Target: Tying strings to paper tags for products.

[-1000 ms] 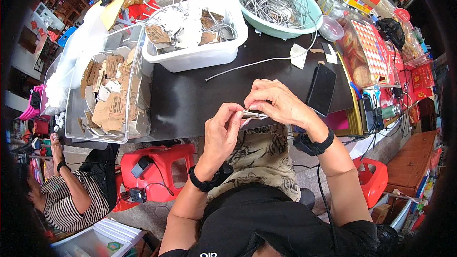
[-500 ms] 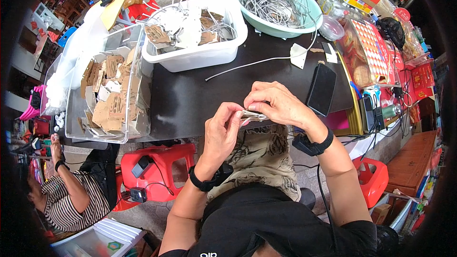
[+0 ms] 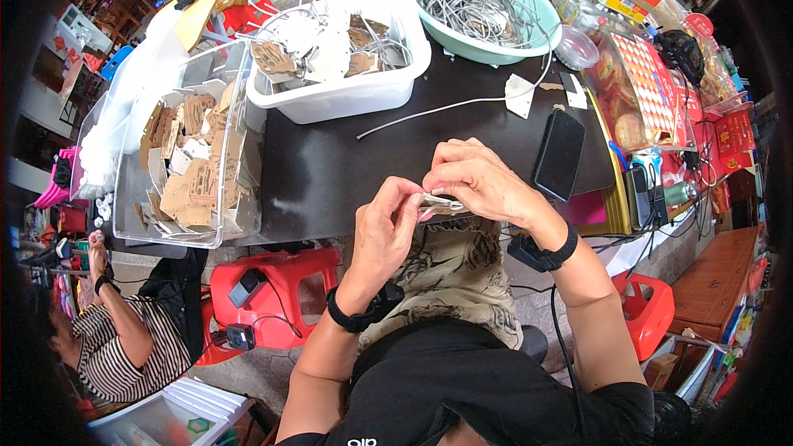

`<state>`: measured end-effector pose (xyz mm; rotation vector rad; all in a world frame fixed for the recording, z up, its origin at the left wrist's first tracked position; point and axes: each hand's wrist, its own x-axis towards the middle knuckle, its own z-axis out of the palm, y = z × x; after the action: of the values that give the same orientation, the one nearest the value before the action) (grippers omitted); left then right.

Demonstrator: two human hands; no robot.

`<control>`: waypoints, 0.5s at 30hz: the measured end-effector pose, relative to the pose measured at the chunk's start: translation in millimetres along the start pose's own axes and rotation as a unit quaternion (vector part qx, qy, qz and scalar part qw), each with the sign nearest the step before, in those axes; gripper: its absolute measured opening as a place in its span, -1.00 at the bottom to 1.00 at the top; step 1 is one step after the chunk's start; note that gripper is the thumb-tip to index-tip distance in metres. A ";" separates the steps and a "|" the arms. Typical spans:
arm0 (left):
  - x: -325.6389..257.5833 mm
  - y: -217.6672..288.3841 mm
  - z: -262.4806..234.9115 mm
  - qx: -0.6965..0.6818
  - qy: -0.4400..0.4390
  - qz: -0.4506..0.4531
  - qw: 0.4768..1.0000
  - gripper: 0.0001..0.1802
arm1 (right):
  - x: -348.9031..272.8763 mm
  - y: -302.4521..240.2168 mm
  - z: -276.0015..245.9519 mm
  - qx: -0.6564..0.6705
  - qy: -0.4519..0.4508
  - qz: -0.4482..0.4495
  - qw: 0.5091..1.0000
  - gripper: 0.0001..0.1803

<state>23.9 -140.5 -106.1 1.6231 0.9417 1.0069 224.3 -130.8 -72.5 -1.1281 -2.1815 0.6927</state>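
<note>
Both my hands meet just over the table's near edge. My left hand (image 3: pixel 390 216) is closed, thumb and fingertips pinching a small whitish-and-brown cardboard piece (image 3: pixel 442 206). From the right, my right hand (image 3: pixel 475 177) grips the same piece with thumb and bent fingers, hiding its upper part. Beyond them a grey cord (image 3: pixel 438 109) stretches across the dark table (image 3: pixel 322 165) to a white card piece (image 3: pixel 519 97). At the left, a clear plastic box (image 3: pixel 169 235) holds many brown and white cardboard pieces.
A white tub (image 3: pixel 347 99) of cards and cords stands at the back, beside a pale green basin (image 3: pixel 487 54) of grey cord. A black phone (image 3: pixel 558 154) lies at the right. Red stools (image 3: pixel 273 281) flank me; a person in stripes (image 3: pixel 136 347) sits at left.
The cardboard piece between my fingers has tilted slightly and shows more of its face. My right hand has shifted a little; otherwise things stay in place.
</note>
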 end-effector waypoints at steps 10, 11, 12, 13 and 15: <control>1.7 0.8 -2.1 0.006 0.004 0.012 1.000 -0.94 | -0.7 3.7 4.3 0.091 0.025 0.032 0.995 -0.88; 1.5 1.3 -1.3 0.014 0.006 0.010 1.000 -0.94 | -1.8 5.2 6.2 0.092 0.025 0.032 0.995 -0.88; 1.3 2.0 -0.8 0.022 0.009 0.010 1.000 -0.95 | -3.2 6.5 8.8 0.152 0.024 0.072 0.986 -0.88; 0.5 0.5 -0.4 0.023 0.010 0.011 1.000 -0.95 | -4.0 7.7 10.2 0.211 0.023 0.111 0.971 -0.87; -1.4 -6.8 1.4 0.028 0.011 0.015 0.999 -0.95 | -5.0 9.9 9.4 0.247 0.008 0.124 0.961 -0.87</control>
<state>23.9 -140.7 -113.1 1.6785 0.9711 1.0291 225.5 -131.7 -86.9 -1.1311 -1.7225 1.2496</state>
